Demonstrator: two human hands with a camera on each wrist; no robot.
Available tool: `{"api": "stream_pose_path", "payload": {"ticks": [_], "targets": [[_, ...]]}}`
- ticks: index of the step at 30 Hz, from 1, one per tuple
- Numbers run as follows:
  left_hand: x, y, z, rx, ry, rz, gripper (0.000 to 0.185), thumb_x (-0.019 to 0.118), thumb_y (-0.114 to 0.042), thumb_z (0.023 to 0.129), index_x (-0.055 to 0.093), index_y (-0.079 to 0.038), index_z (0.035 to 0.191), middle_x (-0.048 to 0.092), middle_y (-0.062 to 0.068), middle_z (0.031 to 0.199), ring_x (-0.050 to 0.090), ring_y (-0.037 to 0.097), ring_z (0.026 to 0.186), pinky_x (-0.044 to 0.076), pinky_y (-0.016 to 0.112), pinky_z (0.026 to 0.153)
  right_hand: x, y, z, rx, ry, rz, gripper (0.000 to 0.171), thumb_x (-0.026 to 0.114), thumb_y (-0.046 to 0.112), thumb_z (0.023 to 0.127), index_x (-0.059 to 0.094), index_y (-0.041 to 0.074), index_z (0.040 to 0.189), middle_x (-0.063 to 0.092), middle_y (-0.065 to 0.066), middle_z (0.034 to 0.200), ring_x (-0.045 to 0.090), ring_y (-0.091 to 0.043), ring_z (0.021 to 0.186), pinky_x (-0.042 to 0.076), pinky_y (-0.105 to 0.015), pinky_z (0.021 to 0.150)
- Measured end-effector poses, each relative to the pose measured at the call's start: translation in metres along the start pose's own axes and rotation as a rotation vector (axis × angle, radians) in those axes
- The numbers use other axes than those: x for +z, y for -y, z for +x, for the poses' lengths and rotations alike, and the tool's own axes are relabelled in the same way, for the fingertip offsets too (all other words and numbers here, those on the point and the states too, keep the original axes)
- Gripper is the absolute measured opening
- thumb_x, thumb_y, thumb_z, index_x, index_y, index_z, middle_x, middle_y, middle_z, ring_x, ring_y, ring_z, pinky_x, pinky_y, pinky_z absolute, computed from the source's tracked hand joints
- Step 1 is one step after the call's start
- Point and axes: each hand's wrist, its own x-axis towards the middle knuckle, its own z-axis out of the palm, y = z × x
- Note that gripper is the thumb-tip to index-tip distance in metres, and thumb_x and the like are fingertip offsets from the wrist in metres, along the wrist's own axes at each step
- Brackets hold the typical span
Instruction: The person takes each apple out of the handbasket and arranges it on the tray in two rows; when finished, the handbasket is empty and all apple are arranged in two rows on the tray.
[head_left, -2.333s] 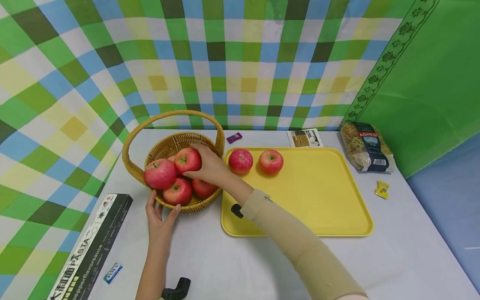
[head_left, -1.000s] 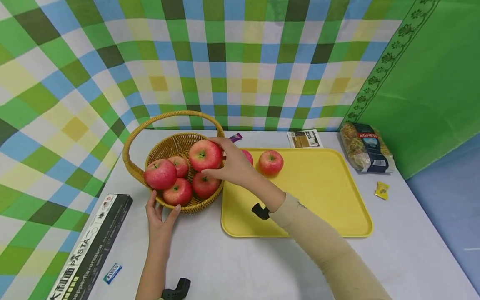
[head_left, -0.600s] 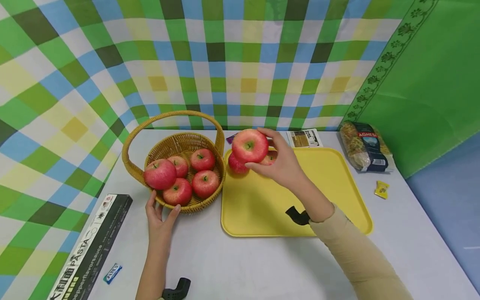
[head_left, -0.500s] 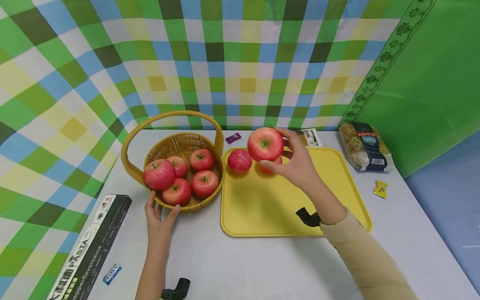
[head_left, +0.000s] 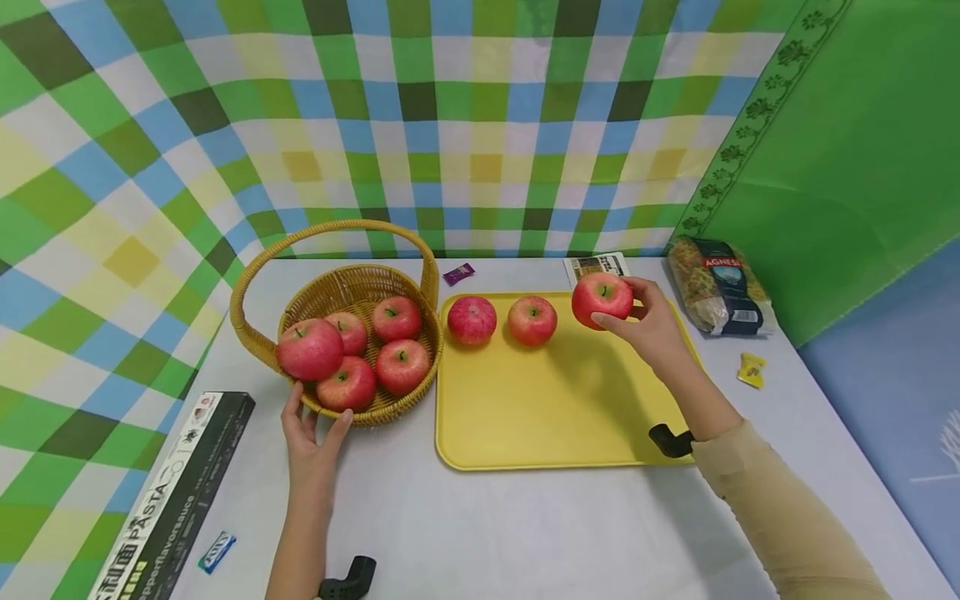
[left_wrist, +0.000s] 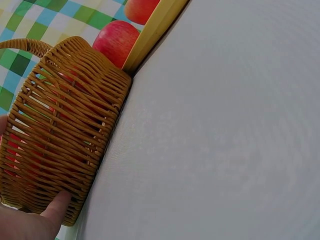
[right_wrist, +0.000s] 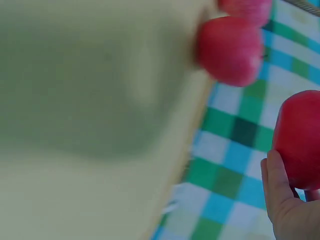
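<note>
At left on the table (head_left: pixel 480 529), a wicker basket (head_left: pixel 337 288) holds 5 apples (head_left: pixel 346 384); the left hand (head_left: pixel 312 454), fingers spread, touches its near wall. Next, a yellow tray (head_left: pixel 510 417) bears 2 apples (head_left: pixel 532 322). Further right, 1 red apple (head_left: pixel 602 298), raised above the tray, is grasped by the right hand (head_left: pixel 652 330)

Held apple (head_left: pixel 602 300): came up out of the basket (head_left: pixel 337 283) and went right, now in the air over the yellow tray (head_left: pixel 510 417).
Right grip (head_left: pixel 651 329): left the basket, holding that apple.
Back-right basket apple (head_left: pixel 397 318): was hidden, now shows.
Right tray apple (head_left: pixel 532 321): was partly covered, now shows whole.
</note>
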Motion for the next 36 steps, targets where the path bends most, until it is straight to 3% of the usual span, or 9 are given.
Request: {"api": "stream_pose_path", "payload": {"ticks": [6, 12, 21, 36], "targets": [[0.0, -0.002, 0.0, -0.014, 0.006, 0.005, 0.086, 0.071, -0.026, 0.089, 0.013, -0.038, 0.151, 0.007, -0.011, 0.158, 0.009, 0.02, 0.146, 0.029, 0.044, 0.112, 0.001, -0.034, 0.016, 0.108, 0.024, -0.012, 0.083, 0.075, 0.04, 0.084, 0.031, 0.006, 0.145, 0.041, -0.016, 0.137, 0.045, -0.029, 0.113, 0.049, -0.022, 0.079], [0.0, -0.002, 0.0, -0.015, 0.005, 0.006, 0.086, 0.071, -0.026, 0.089, 0.013, -0.039, 0.151, 0.008, -0.012, 0.158, 0.01, 0.02, 0.145, 0.029, 0.042, 0.112, 0.008, -0.054, 0.029, 0.156, 0.059, -0.052, 0.083, 0.076, 0.038, 0.083, 0.031, 0.002, 0.143, 0.041, -0.02, 0.138, 0.044, -0.033, 0.114, 0.047, -0.028, 0.082], [0.0, 0.0, 0.001, -0.026, 0.003, 0.006, 0.087, 0.071, -0.026, 0.088, 0.012, -0.038, 0.151, 0.007, -0.011, 0.158, 0.008, 0.02, 0.146, 0.029, 0.044, 0.112, 0.013, -0.066, 0.034, 0.188, 0.06, -0.094, 0.087, 0.077, 0.039, 0.082, 0.03, -0.001, 0.143, 0.038, -0.025, 0.141, 0.038, -0.038, 0.125, 0.039, -0.048, 0.104], [0.001, -0.001, 0.001, -0.018, 0.002, 0.0, 0.086, 0.072, -0.025, 0.088, 0.013, -0.037, 0.151, 0.007, -0.01, 0.158, 0.008, 0.021, 0.146, 0.028, 0.044, 0.112, 0.014, -0.069, 0.031, 0.181, 0.063, -0.111, 0.085, 0.074, 0.039, 0.084, 0.027, -0.003, 0.141, 0.037, -0.025, 0.14, 0.039, -0.038, 0.12, 0.04, -0.046, 0.1]]}}
